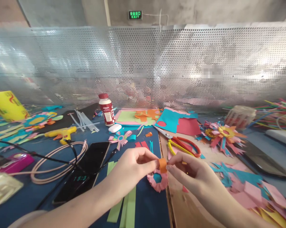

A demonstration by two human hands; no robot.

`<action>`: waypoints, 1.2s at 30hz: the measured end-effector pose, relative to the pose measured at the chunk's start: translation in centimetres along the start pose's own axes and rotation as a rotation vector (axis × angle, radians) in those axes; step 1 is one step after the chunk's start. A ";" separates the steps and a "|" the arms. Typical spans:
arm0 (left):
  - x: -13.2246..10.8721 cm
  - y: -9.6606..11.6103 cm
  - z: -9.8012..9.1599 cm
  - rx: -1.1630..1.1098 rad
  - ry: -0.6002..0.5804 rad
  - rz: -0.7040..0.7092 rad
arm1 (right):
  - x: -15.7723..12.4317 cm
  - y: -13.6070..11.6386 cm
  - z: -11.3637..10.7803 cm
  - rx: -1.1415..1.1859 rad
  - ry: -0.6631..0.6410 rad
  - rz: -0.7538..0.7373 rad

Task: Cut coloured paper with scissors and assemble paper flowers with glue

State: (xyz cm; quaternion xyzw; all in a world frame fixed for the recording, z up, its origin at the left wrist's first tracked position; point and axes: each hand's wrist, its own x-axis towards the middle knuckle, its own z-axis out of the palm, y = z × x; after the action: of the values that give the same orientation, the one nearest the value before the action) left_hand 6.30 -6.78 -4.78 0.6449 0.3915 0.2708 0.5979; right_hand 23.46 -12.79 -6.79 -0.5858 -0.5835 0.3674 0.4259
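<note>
A small orange paper strip [162, 165] is pinched between my two hands. My left hand [139, 163] is closed on its left edge, thumb against fingers. At its right edge, the thumb and fingers of my right hand [191, 171] are closed on it too. Just below the strip lies a pink paper ring [158, 187] with a pleated rim and a blue centre; whether the strip touches it I cannot tell. Red-and-yellow-handled scissors [184, 145] lie beyond my right hand. Green paper strips [127, 209] lie below my left forearm.
A yellow glue gun [61, 133], glue sticks [83, 120], a coiled cable [35, 167] and a phone [86, 174] lie left. A bottle [107, 110] stands at the back. Paper flowers [222, 134] and paper scraps [252, 193] lie right. A perforated metal panel [181, 53] rises behind.
</note>
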 end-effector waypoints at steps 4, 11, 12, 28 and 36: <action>0.0 0.1 0.0 0.019 0.013 0.002 | -0.1 -0.1 0.0 -0.014 -0.009 -0.005; -0.1 0.3 0.1 0.003 -0.005 -0.020 | -0.3 -0.1 0.0 -0.006 -0.046 -0.013; -0.1 0.3 0.1 0.009 -0.005 -0.021 | -0.3 -0.2 0.0 -0.007 -0.051 -0.016; -0.2 0.0 0.1 0.118 0.006 0.021 | -0.4 -0.5 0.1 -0.025 -0.051 -0.021; -0.3 0.1 0.2 0.104 0.004 0.008 | -0.8 0.2 0.6 0.110 -0.042 -0.010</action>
State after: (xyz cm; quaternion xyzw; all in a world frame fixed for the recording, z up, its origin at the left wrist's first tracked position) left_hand 6.33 -7.11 -4.65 0.6760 0.4038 0.2540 0.5617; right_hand 22.98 -13.50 -7.22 -0.5507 -0.5740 0.4090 0.4471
